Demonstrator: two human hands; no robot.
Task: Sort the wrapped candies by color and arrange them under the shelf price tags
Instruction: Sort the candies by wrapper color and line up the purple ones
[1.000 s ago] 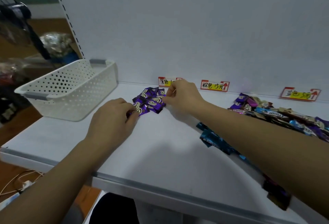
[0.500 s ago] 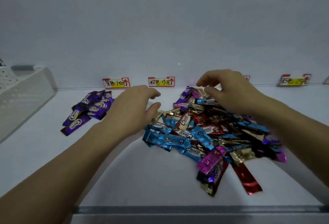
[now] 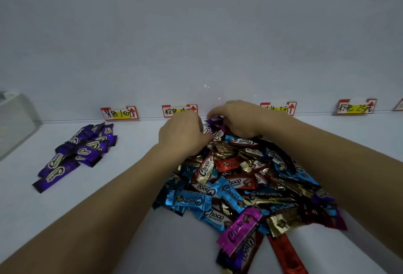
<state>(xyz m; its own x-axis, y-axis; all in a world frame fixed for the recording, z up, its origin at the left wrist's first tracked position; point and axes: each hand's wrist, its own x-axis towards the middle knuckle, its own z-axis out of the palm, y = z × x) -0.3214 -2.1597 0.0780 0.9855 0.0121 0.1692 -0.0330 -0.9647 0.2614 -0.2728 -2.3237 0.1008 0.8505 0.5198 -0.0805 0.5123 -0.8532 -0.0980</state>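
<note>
A mixed pile of wrapped candies [image 3: 239, 182] in blue, red, gold, magenta and purple lies on the white shelf [image 3: 104, 212]. A sorted group of purple candies [image 3: 80, 151] sits to the left, below the first price tag [image 3: 119, 112]. Both hands are at the pile's far end. My right hand [image 3: 239, 119] curls over a purple candy [image 3: 214, 119] and pinches it. My left hand [image 3: 183, 134] has its fingers bent down onto the candies; its fingertips are hidden, so whether it holds one is unclear.
Three more price tags [image 3: 178, 110], [image 3: 281, 108], [image 3: 355, 106] line the white back wall, and a fifth tag's edge [image 3: 399, 104] shows at far right. A white basket's corner [image 3: 15, 121] stands at the far left. Bare shelf lies between the purple group and the pile.
The view swung right from the purple group to the mixed pile. Both hands left the purple candies and moved onto the pile's far end, where the right hand now pinches a purple candy.
</note>
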